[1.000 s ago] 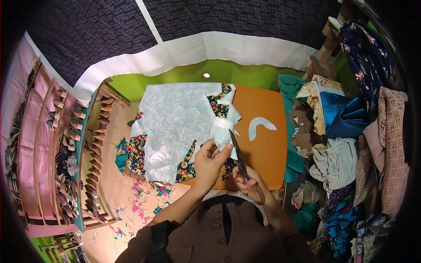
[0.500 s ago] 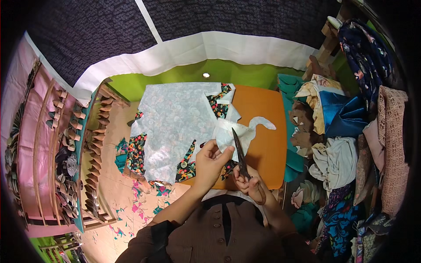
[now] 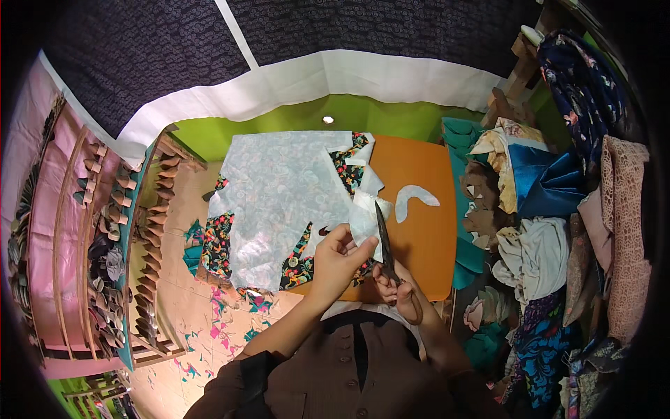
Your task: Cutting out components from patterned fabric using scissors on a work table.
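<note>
My left hand [image 3: 336,264] pinches a small whitish piece of fabric [image 3: 364,218] between thumb and fingers. In my right hand [image 3: 396,285] is a pair of dark scissors [image 3: 386,241], their blades pointing up along the right edge of that piece. A curved, pale offcut [image 3: 417,199] lies by itself on the orange table [image 3: 426,164], right of the blades. To the left spreads a large floral cloth [image 3: 279,188], pale reverse side up, with its black, colourful face showing at the folded and cut edges.
On the left stand racks with rows of wooden shoe lasts [image 3: 150,258]. Fabric scraps [image 3: 220,307] litter the floor beside the table. Heaped cloths [image 3: 534,258] and teal pieces [image 3: 466,262] fill the right side. A dark patterned curtain [image 3: 335,35] hangs beyond the green wall.
The curved strip has come off the piece in my left hand and now rests on the table. The held piece is smaller, and the scissors have shifted slightly right.
</note>
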Available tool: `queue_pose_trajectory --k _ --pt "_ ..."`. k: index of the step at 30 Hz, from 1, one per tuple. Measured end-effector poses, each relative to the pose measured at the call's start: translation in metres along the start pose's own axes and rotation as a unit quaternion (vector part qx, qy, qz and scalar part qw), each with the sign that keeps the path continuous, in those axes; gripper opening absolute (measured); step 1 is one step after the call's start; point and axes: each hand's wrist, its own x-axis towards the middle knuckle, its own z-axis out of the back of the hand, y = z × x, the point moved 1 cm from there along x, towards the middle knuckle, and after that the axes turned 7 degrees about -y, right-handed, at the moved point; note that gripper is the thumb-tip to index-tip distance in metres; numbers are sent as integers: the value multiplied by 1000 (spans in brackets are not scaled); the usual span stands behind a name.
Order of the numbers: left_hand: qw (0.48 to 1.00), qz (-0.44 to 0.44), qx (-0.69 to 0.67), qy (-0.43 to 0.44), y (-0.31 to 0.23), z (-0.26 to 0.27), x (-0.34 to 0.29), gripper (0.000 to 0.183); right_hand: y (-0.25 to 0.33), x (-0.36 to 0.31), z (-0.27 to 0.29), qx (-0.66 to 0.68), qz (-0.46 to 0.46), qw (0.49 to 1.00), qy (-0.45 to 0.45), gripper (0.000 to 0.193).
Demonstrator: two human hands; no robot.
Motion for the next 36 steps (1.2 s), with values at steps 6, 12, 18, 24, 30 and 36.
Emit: queue_pose_trajectory --k 6,12,18,24,30,36 --pt "1000 2 7 -1 -6 -3 -1 21 -2 -6 2 57 -46 997 27 80" --pt "1000 14 18 9 -5 0 0 20 -6 -4 1 69 -47 996 30 89" --pt "999 23 -18 26 2 -3 -3 19 -22 -2 9 75 -33 996 18 91" --pt "999 31 2 31 2 2 -3 21 -4 -5 9 33 -49 998 35 85" --pt "999 4 -48 -3 2 -2 -4 18 2 -4 -1 33 8 999 23 74" --pt "995 -14 -45 -89 1 -3 -2 15 15 0 -8 -43 -16 999 5 77"
